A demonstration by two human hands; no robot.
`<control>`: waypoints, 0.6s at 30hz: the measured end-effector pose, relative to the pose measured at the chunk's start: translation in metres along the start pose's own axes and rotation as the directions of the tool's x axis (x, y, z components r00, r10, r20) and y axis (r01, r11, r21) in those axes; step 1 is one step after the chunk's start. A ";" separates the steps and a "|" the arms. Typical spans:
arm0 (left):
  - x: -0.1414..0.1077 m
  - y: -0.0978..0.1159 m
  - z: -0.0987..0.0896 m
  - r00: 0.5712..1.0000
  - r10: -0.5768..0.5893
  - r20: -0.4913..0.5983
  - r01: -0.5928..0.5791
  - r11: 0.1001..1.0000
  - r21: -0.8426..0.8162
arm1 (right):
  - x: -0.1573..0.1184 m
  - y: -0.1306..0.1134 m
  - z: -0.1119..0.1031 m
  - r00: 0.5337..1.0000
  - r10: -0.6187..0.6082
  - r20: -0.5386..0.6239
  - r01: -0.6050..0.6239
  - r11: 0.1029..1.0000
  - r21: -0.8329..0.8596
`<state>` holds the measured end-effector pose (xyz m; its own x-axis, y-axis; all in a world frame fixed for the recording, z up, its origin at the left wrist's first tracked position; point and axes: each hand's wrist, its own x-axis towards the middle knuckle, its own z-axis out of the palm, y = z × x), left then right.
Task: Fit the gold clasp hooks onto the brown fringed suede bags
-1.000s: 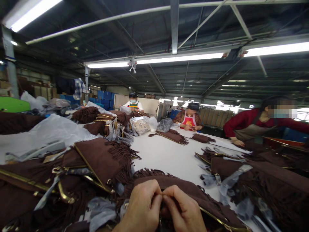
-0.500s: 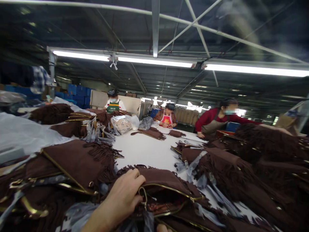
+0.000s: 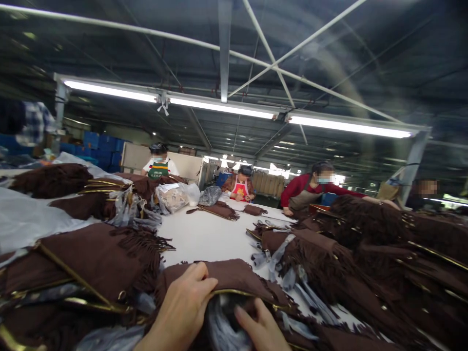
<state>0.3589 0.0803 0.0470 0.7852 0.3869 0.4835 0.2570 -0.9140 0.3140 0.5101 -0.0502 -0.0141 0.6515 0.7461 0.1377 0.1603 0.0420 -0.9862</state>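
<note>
A brown fringed bag with a gold zip lies at the front of the table, its mouth gaping toward me. My left hand is closed on the left end of the zip edge, thumb on top. At the right of the opening is my right hand, its thumb bent in and the other fingers partly hidden inside. A bundle of clear plastic wrap fills the mouth between my hands, touching the right thumb. What the wrap covers cannot be made out.
Stacked brown fringed bags lie at left and right on the white table. A plastic-wrapped packet is farther back. Three co-workers stand around the far side; one person in a red sleeve reaches over the right pile.
My right hand has risen from the bottom edge to the bag's mouth, where a bundle of plastic wrap now shows. The left hand keeps its hold. The view has shifted to the right.
</note>
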 end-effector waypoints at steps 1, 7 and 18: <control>0.000 0.001 0.001 1.000 0.006 0.016 -0.006 1.000 0.011 | 0.003 0.001 0.011 1.000 0.015 0.015 -0.016 0.999 0.047; 0.000 -0.002 0.008 0.993 0.024 0.113 -0.031 0.997 0.064 | 0.013 0.016 0.054 0.949 -0.293 0.112 0.312 0.836 -0.452; -0.005 0.000 0.019 0.968 -0.051 0.246 -0.020 0.961 0.277 | 0.019 -0.052 -0.069 0.939 -0.171 0.300 0.344 0.521 -0.781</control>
<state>0.3661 0.0759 0.0293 0.8855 0.3909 0.2512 0.3874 -0.9196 0.0653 0.5654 -0.0845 0.0463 0.3616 0.8923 0.2702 0.8871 -0.2402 -0.3941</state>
